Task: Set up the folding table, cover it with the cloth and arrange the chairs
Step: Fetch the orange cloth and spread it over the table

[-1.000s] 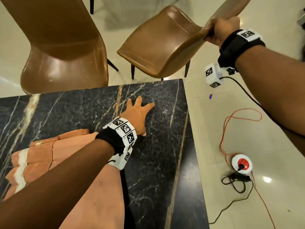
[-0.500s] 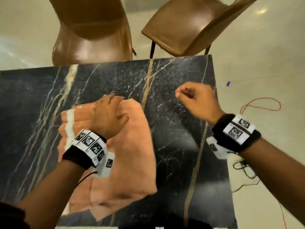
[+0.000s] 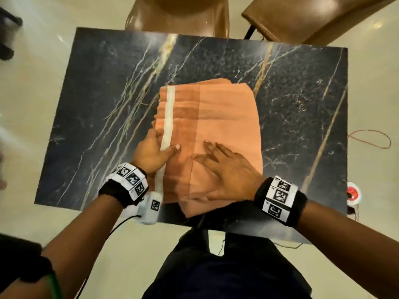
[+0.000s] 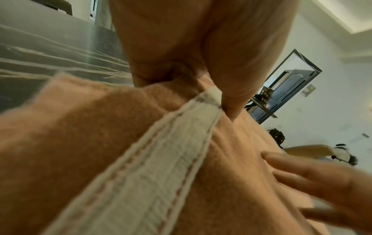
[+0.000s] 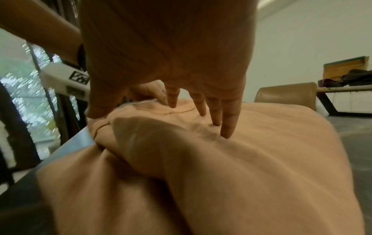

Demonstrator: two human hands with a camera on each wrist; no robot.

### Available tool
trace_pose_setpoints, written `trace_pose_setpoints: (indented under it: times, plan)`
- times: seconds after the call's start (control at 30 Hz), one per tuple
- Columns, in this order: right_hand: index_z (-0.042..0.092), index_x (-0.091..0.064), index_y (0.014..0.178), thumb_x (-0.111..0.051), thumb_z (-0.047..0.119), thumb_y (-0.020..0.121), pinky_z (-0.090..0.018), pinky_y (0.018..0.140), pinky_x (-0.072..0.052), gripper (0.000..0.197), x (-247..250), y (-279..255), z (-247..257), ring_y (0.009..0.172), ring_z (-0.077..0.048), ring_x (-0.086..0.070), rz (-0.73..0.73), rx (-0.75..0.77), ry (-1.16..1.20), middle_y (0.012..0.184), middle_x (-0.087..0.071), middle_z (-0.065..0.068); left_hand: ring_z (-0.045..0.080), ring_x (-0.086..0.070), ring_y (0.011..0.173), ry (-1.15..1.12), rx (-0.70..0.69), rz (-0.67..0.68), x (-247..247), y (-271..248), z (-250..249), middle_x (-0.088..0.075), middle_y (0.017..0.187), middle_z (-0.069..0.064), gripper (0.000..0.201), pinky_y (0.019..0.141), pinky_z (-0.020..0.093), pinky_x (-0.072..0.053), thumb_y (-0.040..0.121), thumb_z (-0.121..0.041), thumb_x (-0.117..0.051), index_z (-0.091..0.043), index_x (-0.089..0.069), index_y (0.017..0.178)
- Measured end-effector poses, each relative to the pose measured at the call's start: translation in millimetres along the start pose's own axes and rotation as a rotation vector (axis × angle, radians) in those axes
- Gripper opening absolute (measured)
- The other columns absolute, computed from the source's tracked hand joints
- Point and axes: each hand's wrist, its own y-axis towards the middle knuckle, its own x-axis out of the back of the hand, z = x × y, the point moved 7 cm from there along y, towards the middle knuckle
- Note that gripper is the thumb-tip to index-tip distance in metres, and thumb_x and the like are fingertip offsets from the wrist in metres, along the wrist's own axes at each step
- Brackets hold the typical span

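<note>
A black marble-patterned table (image 3: 103, 108) carries a folded peach cloth (image 3: 226, 117) with a white stripe (image 3: 169, 113) at its middle, reaching the near edge. My left hand (image 3: 159, 145) grips the cloth's left edge, thumb on top by the stripe and fingers tucked under; the left wrist view shows the thumb (image 4: 231, 95) pressing the stripe (image 4: 161, 167). My right hand (image 3: 218, 160) lies flat on the cloth with straight fingers (image 5: 227, 120), pressing the cloth (image 5: 261, 159). Two brown chairs (image 3: 179, 16) (image 3: 302, 18) stand at the far side.
On the floor to the right lie a red cord (image 3: 371, 139) and a round white-and-red socket reel (image 3: 354, 194) with black cables. My legs in dark trousers (image 3: 216, 266) stand against the table's near edge. A dark object (image 3: 8, 35) sits at far left.
My right hand let go of the chair back and came down flat on the cloth. My left hand left the tabletop and took the cloth's left edge. The cloth now lies nearer the table's middle.
</note>
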Motion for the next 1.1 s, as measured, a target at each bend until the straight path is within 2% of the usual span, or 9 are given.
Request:
trace_pose_setpoints:
  times: [0.17, 0.33, 0.43, 0.57, 0.7, 0.8, 0.9, 1.0, 1.1]
  plan:
    - [0.03, -0.008, 0.16, -0.06, 0.071, 0.082, -0.054, 0.113, -0.037, 0.102, -23.6, -7.2, 20.2, 0.151, -0.039, -0.023, -0.104, -0.065, -0.151, 0.169, -0.011, -0.012, 0.02, -0.068, 0.113, -0.068, -0.159, -0.022, 19.5, 3.9, -21.3, -0.072, 0.123, -0.003, 0.057, 0.103, 0.042, -0.053, 0.077, -0.047, -0.077, -0.022, -0.062, 0.127]
    - [0.022, -0.064, 0.132, -0.039, 0.041, 0.083, -0.043, 0.063, -0.06, 0.058, 7.6, -8.4, 24.1, 0.092, -0.033, -0.073, -0.504, -0.11, -0.026, 0.12, -0.073, -0.005, 0.021, -0.065, 0.113, -0.12, -0.293, 0.057, 23.5, -4.6, -63.3, -0.069, 0.121, -0.001, 0.043, 0.103, 0.046, -0.051, 0.081, -0.036, -0.07, -0.018, -0.061, 0.119]
    - [0.022, -0.068, 0.127, -0.038, 0.036, 0.083, -0.038, 0.08, -0.057, 0.055, 28.7, -25.8, 4.1, 0.096, -0.03, -0.072, -0.608, -0.187, 0.284, 0.111, -0.076, -0.004, 0.021, -0.068, 0.107, -0.164, -0.382, 0.079, 31.9, -6.2, -98.1, -0.071, 0.115, -0.001, 0.047, 0.099, 0.046, -0.054, 0.076, -0.04, -0.066, -0.018, -0.062, 0.118]
    - [0.02, -0.07, 0.117, -0.046, 0.022, 0.099, -0.034, 0.086, -0.053, 0.03, 48.9, -80.6, -67.9, 0.099, -0.022, -0.069, -1.022, -0.383, 0.673, 0.107, -0.074, -0.005, 0.007, -0.068, 0.066, -0.353, -0.522, 0.127, 42.0, -16.5, -157.7, -0.068, 0.092, 0.0, 0.01, 0.056, 0.025, -0.056, 0.1, -0.021, -0.061, -0.028, -0.059, 0.107]
    - [0.024, -0.064, 0.082, -0.053, 0.026, 0.103, -0.031, 0.073, -0.048, 0.024, 19.9, -136.3, -148.2, 0.08, -0.013, -0.058, -1.367, -0.752, 1.166, 0.085, -0.065, 0.001, 0.006, -0.059, 0.089, -0.277, -0.775, 0.128, 37.9, -35.8, -205.4, -0.061, 0.103, -0.004, 0.027, 0.076, 0.015, -0.05, 0.098, -0.031, -0.056, -0.023, -0.059, 0.123]
    - [0.022, -0.059, 0.073, -0.052, 0.027, 0.101, -0.028, 0.066, -0.041, 0.029, -17.0, -169.2, -184.0, 0.078, -0.019, -0.054, -1.307, -1.15, 1.225, 0.086, -0.066, -0.006, 0.019, -0.059, 0.112, 0.172, -0.926, 0.143, 10.0, -37.4, -204.3, -0.062, 0.123, 0.005, 0.057, 0.1, 0.032, -0.048, 0.092, -0.051, -0.047, -0.017, -0.059, 0.136]
    - [0.018, -0.063, 0.092, -0.053, 0.023, 0.093, -0.025, 0.051, -0.052, 0.011, -39.4, -178.1, -193.7, 0.072, -0.023, -0.058, -1.166, -1.17, 1.359, 0.085, -0.064, -0.007, 0.035, -0.054, 0.125, 0.536, -0.884, 0.161, -22.5, -22.7, -176.4, -0.057, 0.137, 0.013, 0.08, 0.105, 0.049, -0.045, 0.08, -0.064, -0.034, -0.016, -0.055, 0.14]
    - [0.018, -0.064, 0.107, -0.061, 0.044, 0.08, -0.05, 0.079, -0.061, 0.039, -45.2, -195.5, -196.5, 0.091, -0.031, -0.068, -1.084, -1.244, 1.128, 0.098, -0.071, -0.006, 0.036, -0.056, 0.123, 0.741, -0.745, 0.237, -57.0, -0.7, -136.4, -0.059, 0.133, 0.011, 0.082, 0.099, 0.051, -0.048, 0.077, -0.069, -0.037, -0.021, -0.053, 0.14]
    - [0.019, -0.049, 0.108, -0.067, 0.039, 0.087, -0.041, 0.083, -0.05, 0.034, -27.4, -209.6, -188.4, 0.089, -0.026, -0.063, -1.073, -1.215, 0.851, 0.09, -0.061, 0.003, 0.037, -0.05, 0.125, 0.818, -0.593, 0.244, -76.4, 12.0, -103.4, -0.048, 0.139, 0.008, 0.078, 0.096, 0.053, -0.05, 0.082, -0.064, -0.064, -0.024, -0.044, 0.147]
